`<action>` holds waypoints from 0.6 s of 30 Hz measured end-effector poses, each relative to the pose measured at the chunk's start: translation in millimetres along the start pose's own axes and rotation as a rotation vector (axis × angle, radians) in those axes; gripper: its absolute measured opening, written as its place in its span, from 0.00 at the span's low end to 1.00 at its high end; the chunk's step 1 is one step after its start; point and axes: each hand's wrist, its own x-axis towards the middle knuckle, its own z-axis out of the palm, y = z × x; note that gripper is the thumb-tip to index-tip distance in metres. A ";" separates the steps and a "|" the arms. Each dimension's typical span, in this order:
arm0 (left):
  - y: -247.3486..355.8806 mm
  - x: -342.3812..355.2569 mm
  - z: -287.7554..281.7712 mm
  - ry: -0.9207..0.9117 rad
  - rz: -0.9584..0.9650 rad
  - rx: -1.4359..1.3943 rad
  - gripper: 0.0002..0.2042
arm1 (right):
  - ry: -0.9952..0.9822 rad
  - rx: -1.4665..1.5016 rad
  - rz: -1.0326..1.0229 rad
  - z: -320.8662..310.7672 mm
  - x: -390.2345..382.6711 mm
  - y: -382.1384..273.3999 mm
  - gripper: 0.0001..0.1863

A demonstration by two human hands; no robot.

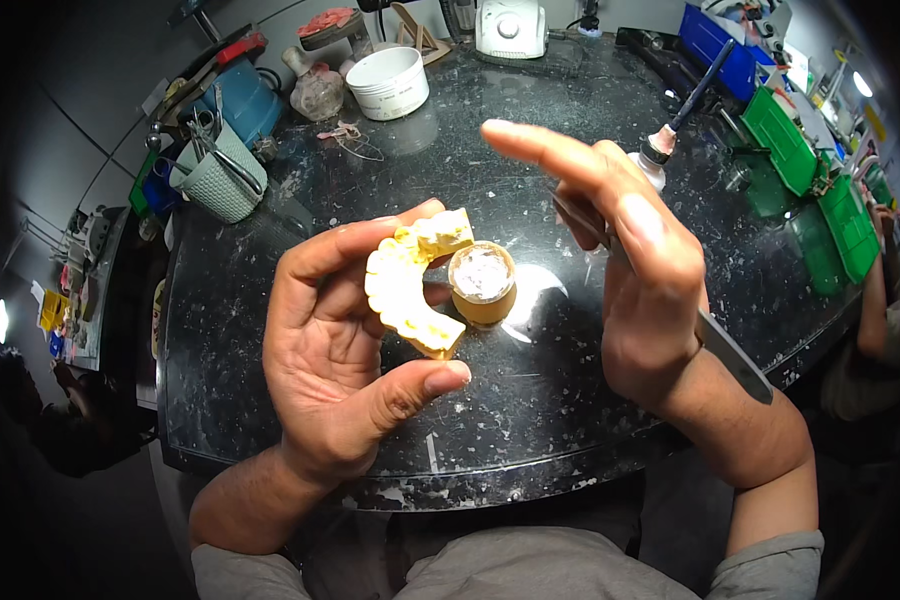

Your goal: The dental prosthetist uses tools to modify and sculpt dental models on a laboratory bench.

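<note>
Your left hand (340, 345) pinches a yellow dental cast (415, 283) between fingers and thumb, above the middle of the dark speckled surface (530, 400). A small round pot of white paste (482, 283) stands on the surface just beside the cast. Your right hand (630, 270) hovers right of the pot, forefinger extended, remaining fingers curled around a thin metal tool (735, 355); its working tip is hidden, probably behind the fingers. A white tub (388, 82) stands near the far edge, and green trays (815, 170) line the right edge.
</note>
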 end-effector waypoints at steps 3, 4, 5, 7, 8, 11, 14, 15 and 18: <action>-0.1 1.4 -2.6 -0.011 0.018 0.033 0.44 | 0.106 0.107 0.043 3.2 -1.2 5.1 0.28; 0.0 2.9 -4.6 -0.050 0.066 0.001 0.41 | 0.166 0.239 0.058 9.4 -0.4 1.3 0.23; 0.2 4.0 -6.4 -0.089 0.114 -0.031 0.39 | 0.224 0.371 0.072 13.4 0.1 -0.7 0.17; 0.1 3.6 -5.0 -0.086 0.118 -0.035 0.39 | 0.246 0.493 0.044 13.9 -1.2 -0.2 0.09; 0.1 3.2 -4.4 -0.085 0.121 -0.037 0.39 | 0.221 0.525 0.050 14.2 -1.9 -3.5 0.09; 1.4 2.1 -4.0 -0.066 0.105 -0.047 0.39 | 0.168 0.508 -0.014 13.7 -2.8 0.2 0.09; 4.3 3.0 -0.1 -0.047 0.048 -0.079 0.38 | 0.194 0.595 0.008 15.0 -2.6 -0.3 0.05; 4.4 2.7 -0.8 -0.047 0.048 -0.081 0.38 | 0.194 0.593 0.009 14.3 -2.7 -1.0 0.05; 4.6 4.7 -0.9 -0.003 0.010 0.010 0.41 | 0.246 0.516 0.020 12.6 2.5 1.4 0.05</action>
